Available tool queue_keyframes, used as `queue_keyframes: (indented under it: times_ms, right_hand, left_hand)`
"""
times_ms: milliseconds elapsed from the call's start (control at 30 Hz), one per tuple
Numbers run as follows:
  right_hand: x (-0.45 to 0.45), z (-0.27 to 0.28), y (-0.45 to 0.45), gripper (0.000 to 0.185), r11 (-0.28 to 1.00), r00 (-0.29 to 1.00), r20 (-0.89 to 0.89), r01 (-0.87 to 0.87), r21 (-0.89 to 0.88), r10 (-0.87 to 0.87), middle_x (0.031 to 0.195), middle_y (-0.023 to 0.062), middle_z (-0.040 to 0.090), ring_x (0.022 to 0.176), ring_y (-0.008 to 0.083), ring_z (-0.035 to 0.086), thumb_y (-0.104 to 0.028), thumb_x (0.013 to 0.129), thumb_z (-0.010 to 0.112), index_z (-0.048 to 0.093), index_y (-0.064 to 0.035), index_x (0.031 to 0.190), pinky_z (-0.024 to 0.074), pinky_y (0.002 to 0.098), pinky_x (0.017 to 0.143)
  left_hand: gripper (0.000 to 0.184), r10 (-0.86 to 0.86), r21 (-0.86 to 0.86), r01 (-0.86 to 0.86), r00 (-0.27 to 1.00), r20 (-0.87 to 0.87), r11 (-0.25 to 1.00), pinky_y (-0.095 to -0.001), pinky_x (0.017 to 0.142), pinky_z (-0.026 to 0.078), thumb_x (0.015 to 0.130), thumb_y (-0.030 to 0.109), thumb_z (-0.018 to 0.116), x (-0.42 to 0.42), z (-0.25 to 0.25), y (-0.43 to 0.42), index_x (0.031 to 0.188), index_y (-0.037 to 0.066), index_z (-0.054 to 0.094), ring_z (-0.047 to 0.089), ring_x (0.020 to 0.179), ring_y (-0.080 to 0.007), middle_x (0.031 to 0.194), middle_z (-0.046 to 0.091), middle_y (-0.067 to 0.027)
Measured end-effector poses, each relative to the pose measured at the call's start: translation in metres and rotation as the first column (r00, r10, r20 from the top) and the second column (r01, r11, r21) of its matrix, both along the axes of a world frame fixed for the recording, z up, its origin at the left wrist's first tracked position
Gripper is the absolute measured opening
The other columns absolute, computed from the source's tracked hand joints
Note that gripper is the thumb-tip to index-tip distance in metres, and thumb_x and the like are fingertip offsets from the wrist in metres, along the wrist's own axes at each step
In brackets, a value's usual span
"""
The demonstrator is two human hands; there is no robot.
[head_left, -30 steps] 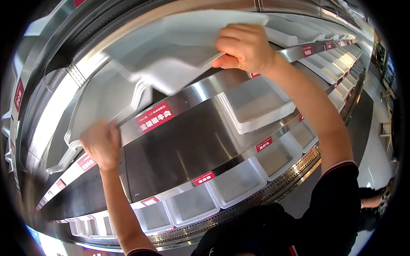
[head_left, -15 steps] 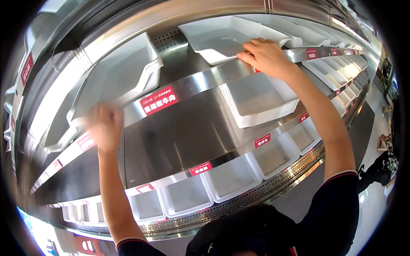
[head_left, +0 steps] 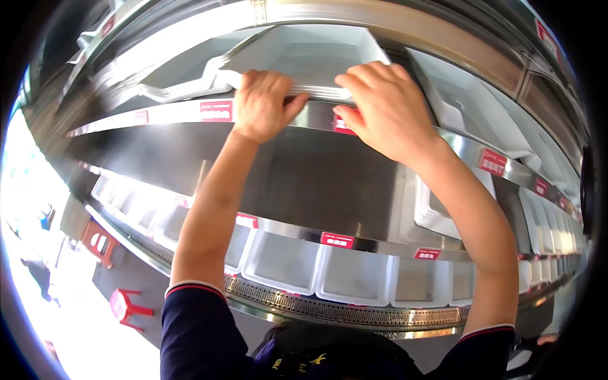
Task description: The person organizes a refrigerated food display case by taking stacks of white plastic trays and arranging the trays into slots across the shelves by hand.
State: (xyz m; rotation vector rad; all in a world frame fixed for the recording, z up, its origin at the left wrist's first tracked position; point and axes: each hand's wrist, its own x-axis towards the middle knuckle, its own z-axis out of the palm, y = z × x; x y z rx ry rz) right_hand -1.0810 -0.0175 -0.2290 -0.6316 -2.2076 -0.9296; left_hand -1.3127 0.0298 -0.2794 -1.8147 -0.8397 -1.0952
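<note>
A stack of white plastic trays (head_left: 310,54) sits on the upper metal shelf in front of me. My left hand (head_left: 263,106) is closed over the stack's front left edge, fingers inside the rim and thumb pointing right along the front. At the front right corner, my right hand (head_left: 386,111) has its fingers curled over the rim, its thumb below at the shelf's price strip. A red label (head_left: 342,124) with white writing is partly covered by that thumb. Left of the stack stands another white tray (head_left: 171,88), touching or very close to it.
More white trays (head_left: 453,104) line the upper shelf to the right. A stack of trays (head_left: 437,209) stands on the middle shelf behind my right forearm. Clear-walled bins (head_left: 354,275) fill the bottom row. A red stool (head_left: 126,307) is on the floor at left.
My view has turned left. My left hand, blurred before near the left stack's front edge, now grips that stack; my right hand has left the tray further right and joined it.
</note>
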Motion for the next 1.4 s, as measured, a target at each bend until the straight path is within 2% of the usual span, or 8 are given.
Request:
queue_keyframes:
  times_ms: [133, 567, 800, 933, 1033, 1133, 1233, 1400]
  right_hand:
    - [-0.049, -0.009, 0.037, 0.022, 0.943, 0.925, 0.188, 0.333, 0.019, -0.330, 0.081, 0.0039, 0.063, 0.085, 0.0195, 0.058, -0.028, 0.086, 0.057, 0.068, -0.0101, 0.078, 0.0351, 0.0329, 0.084]
    - [-0.174, -0.010, 0.054, 0.028, 0.959, 0.995, 0.012, 0.089, 0.269, -0.096, 0.065, -0.0001, 0.058, 0.067, 0.0164, 0.061, -0.037, 0.077, 0.066, 0.058, -0.0121, 0.067, 0.0467, 0.0289, 0.065]
    - [-0.310, -0.014, 0.064, 0.024, 0.981, 0.979, 0.105, 0.166, 0.101, -0.176, 0.071, 0.0048, 0.061, 0.071, 0.0218, 0.064, -0.028, 0.085, 0.057, 0.060, -0.0089, 0.071, 0.0504, 0.0341, 0.064]
    - [-0.336, 0.018, 0.063, 0.025, 0.947, 0.982, 0.158, 0.145, -0.285, -0.103, 0.074, 0.0095, 0.065, 0.072, 0.0292, 0.064, -0.026, 0.088, 0.053, 0.066, -0.0070, 0.079, 0.0506, 0.0405, 0.060]
    - [-0.335, 0.061, 0.067, 0.023, 0.968, 0.967, 0.109, 0.238, -0.082, -0.229, 0.085, 0.0125, 0.068, 0.081, 0.0317, 0.066, -0.025, 0.090, 0.051, 0.070, -0.0125, 0.089, 0.0522, 0.0408, 0.069]
    - [-0.304, 0.103, 0.076, 0.026, 0.924, 0.991, -0.057, 0.130, 0.360, -0.118, 0.064, 0.0134, 0.060, 0.059, 0.0315, 0.061, -0.027, 0.088, 0.056, 0.056, -0.0075, 0.071, 0.0463, 0.0397, 0.051]
    - [-0.248, 0.111, 0.048, 0.026, 0.960, 0.994, 0.082, 0.053, 0.275, -0.078, 0.064, 0.0128, 0.061, 0.060, 0.0301, 0.062, -0.027, 0.090, 0.054, 0.056, -0.0083, 0.072, 0.0463, 0.0403, 0.050]
    - [-0.147, 0.095, -0.001, 0.017, 0.929, 0.975, 0.069, 0.180, 0.322, -0.213, 0.074, 0.0113, 0.064, 0.067, 0.0255, 0.064, -0.023, 0.078, 0.066, 0.059, -0.0084, 0.074, 0.0481, 0.0389, 0.053]
  left_hand:
    - [0.027, -0.028, 0.005, 0.028, 1.000, -0.011, 1.000, -0.0376, 0.077, 0.037, 0.076, 0.034, 0.067, -0.004, 0.002, 0.004, 0.078, 0.009, 0.057, 0.056, 0.073, -0.0243, 0.072, 0.054, -0.0046]
    - [0.025, -0.094, 0.027, 0.100, 0.982, -0.163, 0.995, -0.0316, 0.072, 0.041, 0.075, 0.029, 0.069, -0.150, 0.023, 0.013, 0.072, 0.007, 0.059, 0.059, 0.068, -0.0200, 0.072, 0.059, -0.0059]
    - [0.019, 0.011, -0.129, -0.028, 0.991, -0.133, 0.991, -0.0366, 0.078, 0.040, 0.076, 0.022, 0.069, -0.278, 0.022, -0.001, 0.081, 0.006, 0.061, 0.058, 0.077, -0.0251, 0.078, 0.060, -0.0068]
    - [0.026, 0.075, -0.021, -0.076, 0.995, -0.069, 0.997, -0.0404, 0.091, 0.036, 0.077, 0.021, 0.068, -0.303, 0.019, -0.004, 0.098, 0.006, 0.061, 0.055, 0.094, -0.0278, 0.091, 0.060, -0.0093]
    - [0.035, -0.006, 0.216, -0.008, 0.998, 0.065, 0.976, -0.0444, 0.097, 0.033, 0.076, 0.018, 0.068, -0.291, 0.016, -0.004, 0.107, 0.006, 0.059, 0.052, 0.101, -0.0317, 0.099, 0.058, -0.0117]
    - [0.031, -0.100, 0.017, 0.100, 0.995, -0.015, 0.995, -0.0428, 0.091, 0.038, 0.076, 0.013, 0.068, -0.290, 0.005, 0.001, 0.105, 0.006, 0.060, 0.053, 0.097, -0.0324, 0.096, 0.059, -0.0135]
    - [0.022, -0.031, -0.189, 0.019, 0.998, -0.062, 0.982, -0.0396, 0.079, 0.041, 0.078, 0.011, 0.066, -0.292, 0.000, 0.011, 0.098, 0.005, 0.061, 0.055, 0.084, -0.0285, 0.085, 0.059, -0.0107]
    - [0.012, -0.066, -0.098, 0.063, 0.997, -0.029, 0.993, -0.0370, 0.079, 0.038, 0.082, 0.011, 0.061, -0.284, -0.001, 0.008, 0.091, 0.004, 0.058, 0.053, 0.077, -0.0278, 0.079, 0.055, -0.0089]
